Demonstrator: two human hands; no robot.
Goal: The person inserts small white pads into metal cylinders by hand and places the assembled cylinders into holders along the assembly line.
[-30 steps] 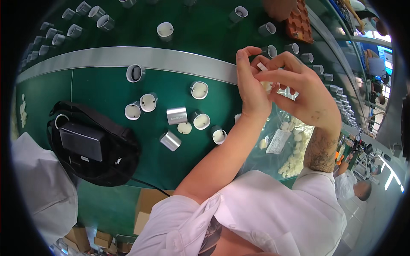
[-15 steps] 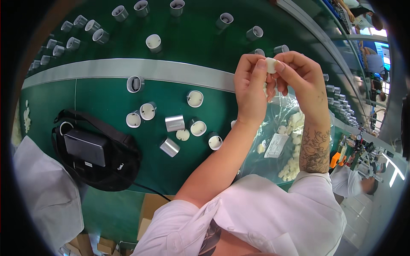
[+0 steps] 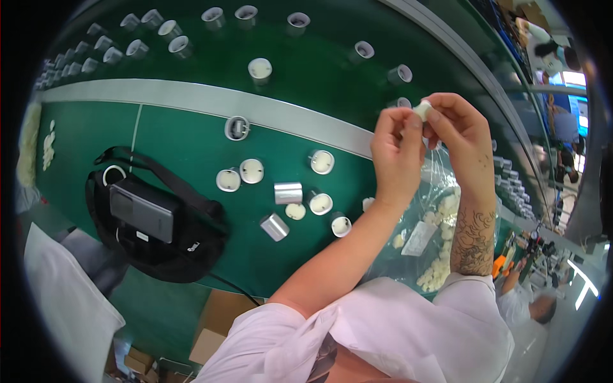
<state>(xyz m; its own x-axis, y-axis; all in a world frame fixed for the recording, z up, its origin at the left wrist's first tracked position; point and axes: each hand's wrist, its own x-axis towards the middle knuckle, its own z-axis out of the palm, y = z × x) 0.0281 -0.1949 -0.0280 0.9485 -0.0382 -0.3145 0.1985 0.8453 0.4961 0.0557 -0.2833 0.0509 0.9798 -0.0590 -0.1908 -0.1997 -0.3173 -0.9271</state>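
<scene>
Above the inner edge of the workbench, a small round white plastic cap (image 3: 423, 110) is pinched between my two hands. My left hand (image 3: 397, 147) is closed, its thumb and fingertips against the near-left side of the cap. The thumb and forefinger of my right hand (image 3: 465, 131) grip it from the right. Below my hands lies a clear plastic bag (image 3: 399, 258) with many similar white pieces (image 3: 437, 271) and a white paper label (image 3: 419, 238). To the left of my left forearm, several silver metal cups stand or lie, including a cup on its side (image 3: 274, 226) beside a loose white disc (image 3: 295, 212).
A black bag (image 3: 163, 255) with a dark power bank (image 3: 142, 212) on it lies at the left. Beyond a grey metal rail (image 3: 191, 92), rows of silver cups stand on a green surface (image 3: 306, 70). Cardboard boxes (image 3: 214, 325) sit below the bench edge. Other people are at the far right.
The whole view has shifted, so bench items appear farther right and lower. Both hands still hold the white cap, which now shows at a different tilt between the fingertips.
</scene>
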